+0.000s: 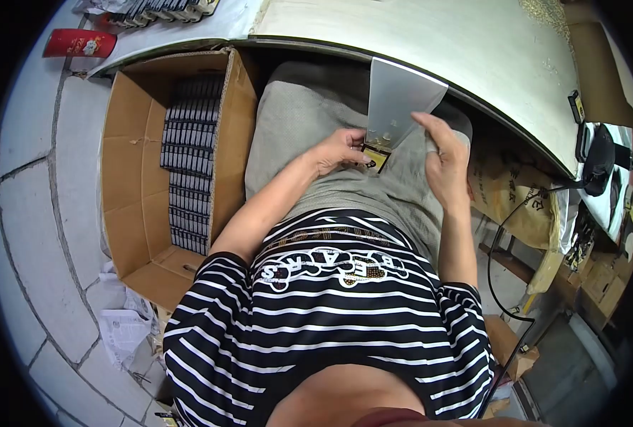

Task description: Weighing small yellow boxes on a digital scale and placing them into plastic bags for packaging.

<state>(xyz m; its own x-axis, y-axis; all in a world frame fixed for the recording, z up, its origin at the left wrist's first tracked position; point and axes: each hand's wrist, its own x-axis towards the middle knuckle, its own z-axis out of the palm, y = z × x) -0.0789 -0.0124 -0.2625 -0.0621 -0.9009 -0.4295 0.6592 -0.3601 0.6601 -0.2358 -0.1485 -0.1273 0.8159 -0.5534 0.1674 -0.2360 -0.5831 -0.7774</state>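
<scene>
My left hand (338, 151) is over my lap, its thumb and fingers closed on a small black-and-yellow box (378, 159). Just above that box, a pale grey tray-like sheet (403, 96) slopes down from the table edge towards my lap. A few tiny light-coloured bits (382, 134) lie at its lower end. My right hand (446, 162) is to the right of the sheet with its fingers stretched out. The fingertips are close to the sheet's right edge; whether they touch it I cannot tell. That hand holds nothing visible.
An open cardboard carton (135, 178) at my left holds rows of small dark boxes (190, 135). Ahead is a pale table (402, 25), with a red can (80, 43) beyond its left end. A black lamp-like device (598, 167) and its cable are at right, near a brown paper sack (512, 196).
</scene>
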